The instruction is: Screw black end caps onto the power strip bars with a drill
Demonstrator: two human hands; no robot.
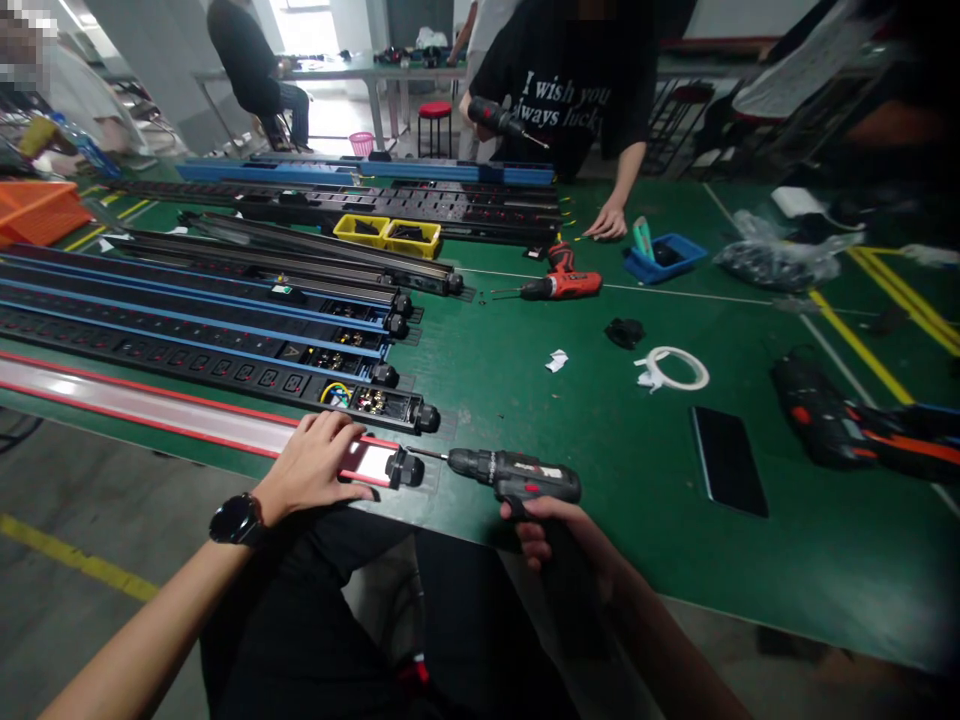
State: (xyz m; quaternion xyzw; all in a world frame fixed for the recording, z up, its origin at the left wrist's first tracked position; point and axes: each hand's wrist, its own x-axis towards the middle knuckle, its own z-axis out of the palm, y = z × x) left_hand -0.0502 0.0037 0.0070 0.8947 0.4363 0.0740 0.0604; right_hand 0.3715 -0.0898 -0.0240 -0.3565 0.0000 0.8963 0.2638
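My left hand (319,462) lies over the near end of a long red-edged power strip (150,397), its fingers bent across the strip and its thumb along the near side. A black cable gland (410,470) sits at the strip's right end. My right hand (551,525) is wrapped round the grip of a black cordless drill (517,473), index finger at the trigger. The drill lies level, pointing left. Its long bit reaches the end of the strip beside the gland; whether it sits in a screw is too small to tell.
Black and blue power strips (225,345) lie in rows behind. A red drill (559,286), yellow bins (386,233), a blue tray (666,258), a tape roll (679,369), a phone (727,460) and another black tool (821,410) are on the green table. A co-worker (570,90) holding a drill is opposite.
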